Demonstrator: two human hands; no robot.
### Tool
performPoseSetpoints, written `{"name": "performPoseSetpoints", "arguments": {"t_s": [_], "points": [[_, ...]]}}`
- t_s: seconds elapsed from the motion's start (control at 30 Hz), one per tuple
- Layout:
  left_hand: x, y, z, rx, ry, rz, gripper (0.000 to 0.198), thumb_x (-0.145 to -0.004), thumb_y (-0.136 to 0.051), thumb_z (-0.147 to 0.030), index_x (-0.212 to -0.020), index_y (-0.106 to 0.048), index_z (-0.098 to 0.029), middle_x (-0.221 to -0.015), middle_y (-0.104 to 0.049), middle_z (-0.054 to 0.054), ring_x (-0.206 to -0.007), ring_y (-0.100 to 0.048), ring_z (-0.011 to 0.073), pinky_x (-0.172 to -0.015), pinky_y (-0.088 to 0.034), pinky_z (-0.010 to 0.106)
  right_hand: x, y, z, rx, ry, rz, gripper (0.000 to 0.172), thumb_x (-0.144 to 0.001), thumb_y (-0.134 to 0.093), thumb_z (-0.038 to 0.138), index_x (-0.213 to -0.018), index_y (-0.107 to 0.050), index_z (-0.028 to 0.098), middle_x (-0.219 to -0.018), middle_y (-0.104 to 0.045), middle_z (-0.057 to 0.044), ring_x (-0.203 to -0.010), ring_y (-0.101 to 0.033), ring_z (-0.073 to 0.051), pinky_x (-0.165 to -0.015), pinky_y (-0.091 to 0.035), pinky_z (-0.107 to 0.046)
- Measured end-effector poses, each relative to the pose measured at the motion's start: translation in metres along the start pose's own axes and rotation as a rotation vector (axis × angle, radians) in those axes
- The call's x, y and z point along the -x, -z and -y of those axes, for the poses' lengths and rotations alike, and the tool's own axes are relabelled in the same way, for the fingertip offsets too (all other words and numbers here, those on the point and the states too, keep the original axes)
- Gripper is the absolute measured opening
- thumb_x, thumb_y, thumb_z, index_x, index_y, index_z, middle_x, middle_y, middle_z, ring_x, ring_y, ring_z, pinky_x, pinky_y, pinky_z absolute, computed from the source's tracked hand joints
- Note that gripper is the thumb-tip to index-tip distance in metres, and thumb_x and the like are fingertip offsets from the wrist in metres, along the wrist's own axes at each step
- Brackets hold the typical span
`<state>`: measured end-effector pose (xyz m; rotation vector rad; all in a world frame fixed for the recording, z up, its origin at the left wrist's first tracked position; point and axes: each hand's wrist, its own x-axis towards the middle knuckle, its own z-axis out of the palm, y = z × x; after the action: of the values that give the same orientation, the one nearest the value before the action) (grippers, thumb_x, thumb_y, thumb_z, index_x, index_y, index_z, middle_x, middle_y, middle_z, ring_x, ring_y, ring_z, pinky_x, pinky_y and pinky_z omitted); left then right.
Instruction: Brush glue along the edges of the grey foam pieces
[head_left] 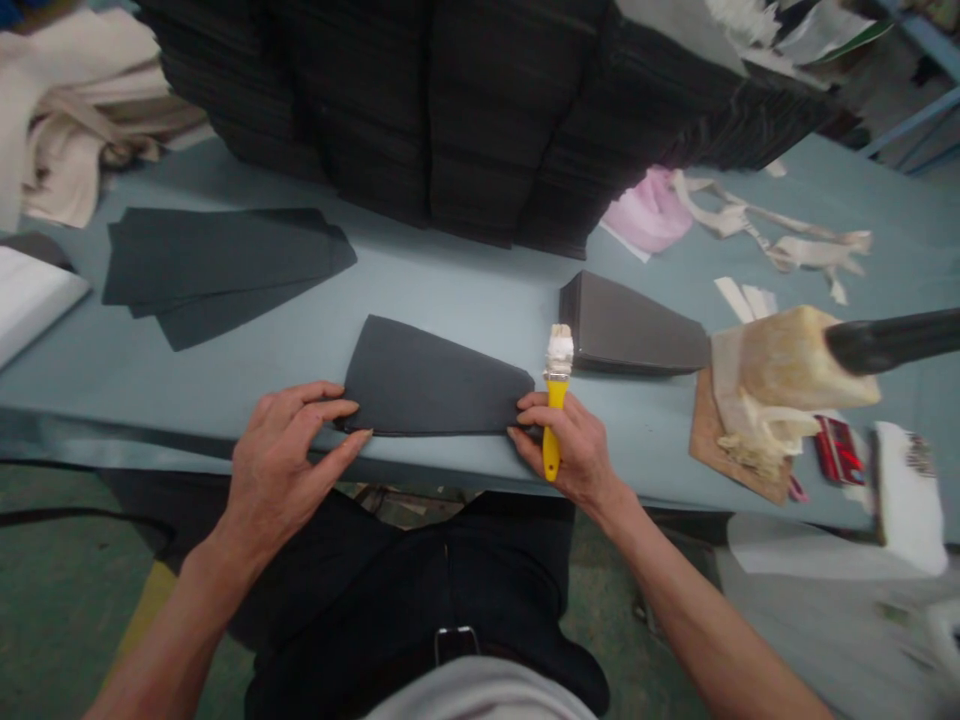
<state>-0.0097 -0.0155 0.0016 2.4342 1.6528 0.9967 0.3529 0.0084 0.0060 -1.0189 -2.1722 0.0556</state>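
- Pinched dark sheet by its near corners, at the near edge of the table, with left hand and right hand.
- Gripped brush in right hand too, with bristles toward the far edge.
- Needed, presumably, even finger pressure and bristles kept off the sheet.

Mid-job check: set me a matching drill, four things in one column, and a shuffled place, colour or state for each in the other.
Things
1. Brush
2. Front panel
3. Pink cloth
4. Tan cloth

Descriptions
A. Upper left of the picture
B. Touched by the left hand and the right hand
C. Right of centre, near the black stacks
D. Yellow handle

Pairs: 1-D, 2-B, 3-C, 4-A
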Motion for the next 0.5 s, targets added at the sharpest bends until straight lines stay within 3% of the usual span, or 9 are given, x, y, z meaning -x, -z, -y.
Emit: {"name": "performPoseSetpoints", "arguments": {"t_s": [0.3, 0.5], "points": [[-0.0009, 0.0027, -0.0027, -0.020, 0.016, 0.025, 0.021, -0.104, -0.070, -0.031, -0.124, -0.069, -0.024, -0.129, -0.077, 0.013, -0.122, -0.074, 0.0345, -0.107, -0.057, 0.053, -0.0004, -0.0008, -0.0004, 0.005, -0.008, -0.013, 0.016, -0.099, -0.075, 0.021, -0.111, -0.067, 0.027, -0.107, -0.081, -0.006, -0.092, -0.078, -0.022, -0.082, -0.064, -0.036], [-0.0020, 0.0018, -0.0053, -0.080, -0.012, -0.014, 0.025, -0.102, -0.075, -0.028, -0.124, -0.068, -0.019, -0.126, -0.078, 0.014, -0.121, -0.075, 0.0316, -0.107, -0.056, 0.048, -0.0002, 0.0003, -0.0008, 0.027, -0.001, -0.014, 0.015, -0.101, -0.075, 0.023, -0.111, -0.065, 0.027, -0.107, -0.082, -0.008, -0.090, -0.079, -0.022, -0.079, -0.065, -0.035]]}}
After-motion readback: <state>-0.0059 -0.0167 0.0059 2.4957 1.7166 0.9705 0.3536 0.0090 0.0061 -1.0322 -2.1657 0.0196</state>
